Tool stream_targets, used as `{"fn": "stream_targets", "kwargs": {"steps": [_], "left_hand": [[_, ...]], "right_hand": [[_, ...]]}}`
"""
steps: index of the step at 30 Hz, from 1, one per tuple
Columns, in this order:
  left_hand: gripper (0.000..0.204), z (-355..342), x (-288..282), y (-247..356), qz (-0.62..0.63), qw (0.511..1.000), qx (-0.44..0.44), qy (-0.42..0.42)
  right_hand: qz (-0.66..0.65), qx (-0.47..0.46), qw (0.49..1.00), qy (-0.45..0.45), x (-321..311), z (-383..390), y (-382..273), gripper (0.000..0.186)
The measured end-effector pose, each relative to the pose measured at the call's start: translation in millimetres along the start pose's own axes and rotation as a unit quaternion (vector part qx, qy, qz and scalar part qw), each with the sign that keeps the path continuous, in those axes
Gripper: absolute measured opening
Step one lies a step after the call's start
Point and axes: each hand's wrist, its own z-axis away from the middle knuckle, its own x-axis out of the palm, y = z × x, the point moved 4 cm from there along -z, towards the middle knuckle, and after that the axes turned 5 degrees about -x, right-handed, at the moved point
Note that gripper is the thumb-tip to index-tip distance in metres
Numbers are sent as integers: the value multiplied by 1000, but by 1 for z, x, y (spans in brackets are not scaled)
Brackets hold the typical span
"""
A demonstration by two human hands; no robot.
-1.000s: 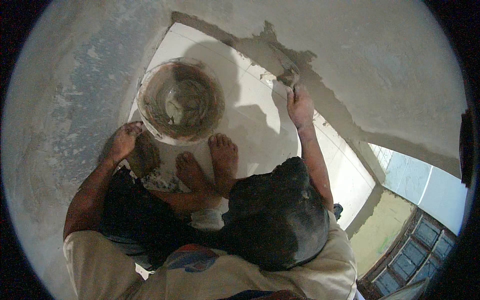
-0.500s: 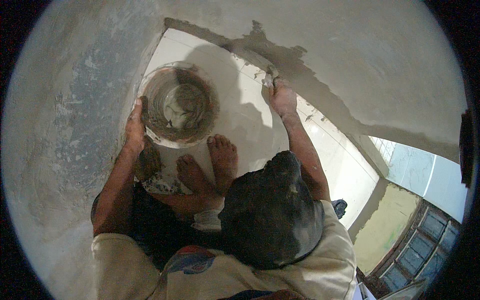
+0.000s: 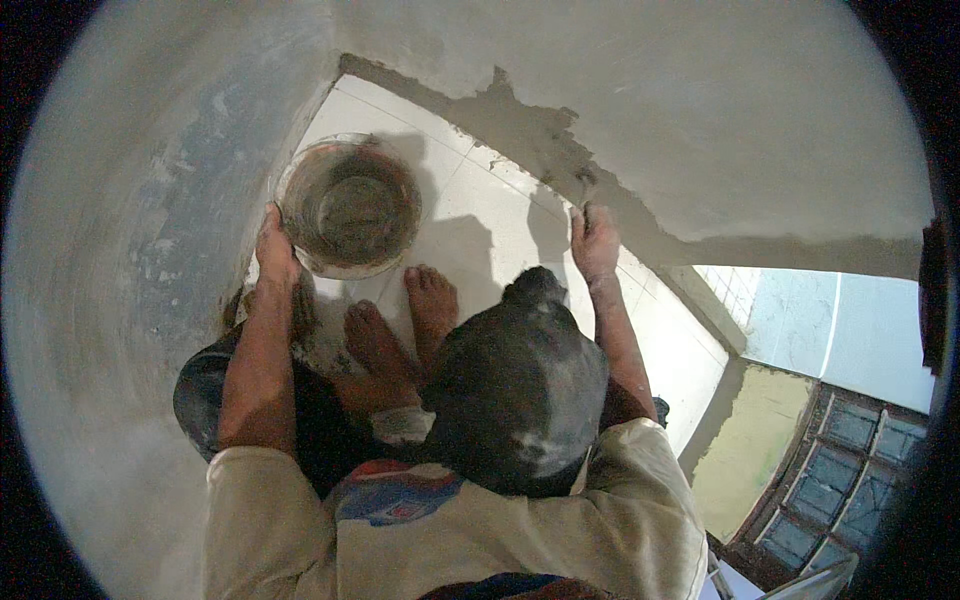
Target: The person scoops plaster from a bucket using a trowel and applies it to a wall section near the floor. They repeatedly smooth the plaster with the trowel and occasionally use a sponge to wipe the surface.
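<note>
A round bucket (image 3: pixel 402 190) stands on the pale floor near my feet, its inner walls coated in grey-brown residue. Grey mortar (image 3: pixel 355 212) lies in its bottom. My left hand (image 3: pixel 276 250) grips the bucket's left side at the rim. Over at the foot of the far wall, my right hand (image 3: pixel 597 240) is closed round a small trowel (image 3: pixel 587 185). The trowel's tip is at a dark band of wet mortar (image 3: pixel 540 130) along the wall base; its blade is blurred and hard to make out.
Plastered walls rise on the left (image 3: pixel 180 220) and at the far side, meeting in a corner beyond the bucket. My bare feet (image 3: pixel 432 305) and raised knee (image 3: pixel 520 400) are close by. A barred window (image 3: pixel 850 460) is at the lower right.
My right hand has moved right and slightly nearer along the wall base with the trowel. My left hand stays at the bucket, and the view has shifted slightly.
</note>
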Motion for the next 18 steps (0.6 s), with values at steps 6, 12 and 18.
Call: {"fn": "stream_targets", "kwargs": {"steps": [6, 12, 18], "left_hand": [[60, -34, -38, 5, 8, 999, 39, 12], [60, -28, -47, 18, -14, 998, 46, 48], [62, -17, -55, 15, -13, 993, 71, 97]], "right_hand": [[25, 26, 988, -153, 28, 7, -49, 24], [56, 42, 982, -178, 107, -35, -65, 28], [108, 73, 956, -262, 153, -59, -54, 35]]}}
